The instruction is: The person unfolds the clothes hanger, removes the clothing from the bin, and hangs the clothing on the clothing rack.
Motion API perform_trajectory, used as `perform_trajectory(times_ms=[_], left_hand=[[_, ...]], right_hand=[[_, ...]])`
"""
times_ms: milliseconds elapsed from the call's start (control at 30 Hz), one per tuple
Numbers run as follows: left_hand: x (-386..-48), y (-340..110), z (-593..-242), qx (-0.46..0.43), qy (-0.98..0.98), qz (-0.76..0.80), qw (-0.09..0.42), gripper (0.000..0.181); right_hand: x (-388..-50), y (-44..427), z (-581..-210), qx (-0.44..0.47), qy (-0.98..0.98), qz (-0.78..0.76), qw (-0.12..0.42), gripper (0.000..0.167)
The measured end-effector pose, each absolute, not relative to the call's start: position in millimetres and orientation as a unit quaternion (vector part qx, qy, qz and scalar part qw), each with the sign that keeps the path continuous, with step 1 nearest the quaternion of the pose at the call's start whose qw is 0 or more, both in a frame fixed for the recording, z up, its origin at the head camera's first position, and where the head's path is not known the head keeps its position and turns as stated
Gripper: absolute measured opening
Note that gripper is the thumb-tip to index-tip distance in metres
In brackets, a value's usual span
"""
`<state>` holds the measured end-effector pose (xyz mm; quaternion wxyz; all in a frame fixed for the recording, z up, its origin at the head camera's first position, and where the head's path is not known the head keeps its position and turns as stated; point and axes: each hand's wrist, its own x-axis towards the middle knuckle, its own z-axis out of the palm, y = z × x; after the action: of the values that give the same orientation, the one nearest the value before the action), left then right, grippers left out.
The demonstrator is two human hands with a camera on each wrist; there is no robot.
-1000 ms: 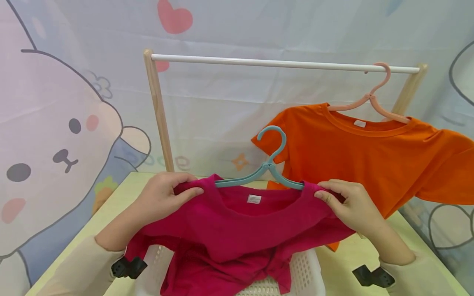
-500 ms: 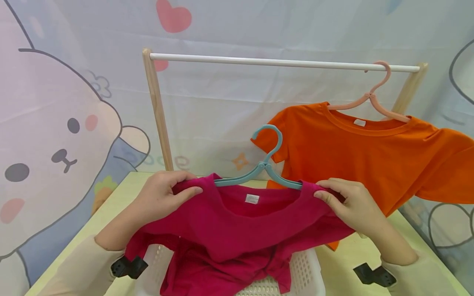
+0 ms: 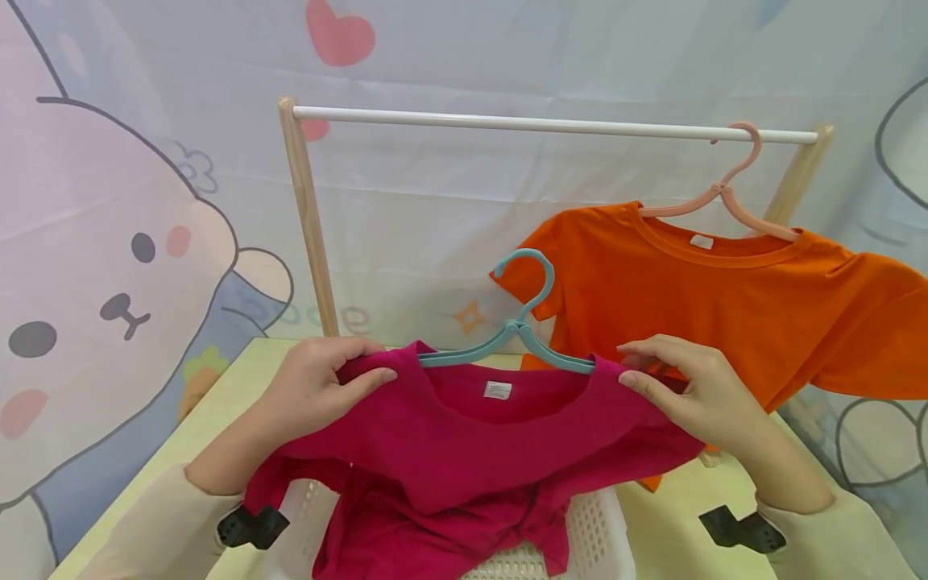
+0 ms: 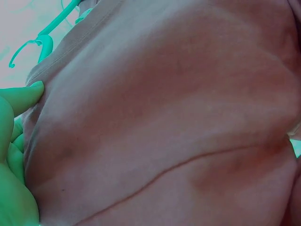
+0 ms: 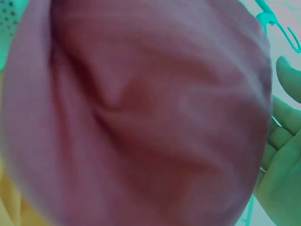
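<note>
A magenta T-shirt (image 3: 493, 451) is spread on a light blue hanger (image 3: 529, 330), whose hook stands up above the collar. My left hand (image 3: 319, 387) pinches the shirt's left shoulder, thumb in front; the left wrist view shows that thumb pressed on the cloth (image 4: 155, 103). At the other shoulder, my right hand (image 3: 689, 387) has its thumb and fingers spread apart. In the right wrist view the right thumb (image 5: 289, 77) stands off the cloth, while the fingers lie at the shirt's edge, partly behind it. The hanger's arm ends are hidden inside the shirt.
Below the shirt is a white perforated basket (image 3: 605, 524) on a pale yellow table (image 3: 696, 515). Behind stands a wooden rack with a white rail (image 3: 464, 121). An orange T-shirt (image 3: 674, 322) hangs from it at the right on a pink hanger (image 3: 739, 165).
My right thumb and fingers have parted and loosened from the shirt's shoulder, the hand shifting slightly right. The left hand keeps its pinch, and the shirt and hanger have barely moved.
</note>
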<state>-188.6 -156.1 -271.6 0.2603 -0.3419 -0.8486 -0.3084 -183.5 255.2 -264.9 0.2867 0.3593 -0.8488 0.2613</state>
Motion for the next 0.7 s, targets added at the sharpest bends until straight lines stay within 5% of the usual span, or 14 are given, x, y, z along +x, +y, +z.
perform_trajectory(times_ms=[233, 700], left_hand=[[-188.0, -152.1, -272.1, -0.348, -0.847, -0.304, 0.262, 0.014], [-191.2, -176.6, -270.4, -0.230, -0.880, -0.387, 0.152, 0.031]], right_hand=[[-185.9, 244.3, -267.1, 0.372, -0.859, 0.258, 0.237, 0.026], [-195.3, 243.9, -259.7, 0.349, -0.851, 0.251, 0.302, 0.024]])
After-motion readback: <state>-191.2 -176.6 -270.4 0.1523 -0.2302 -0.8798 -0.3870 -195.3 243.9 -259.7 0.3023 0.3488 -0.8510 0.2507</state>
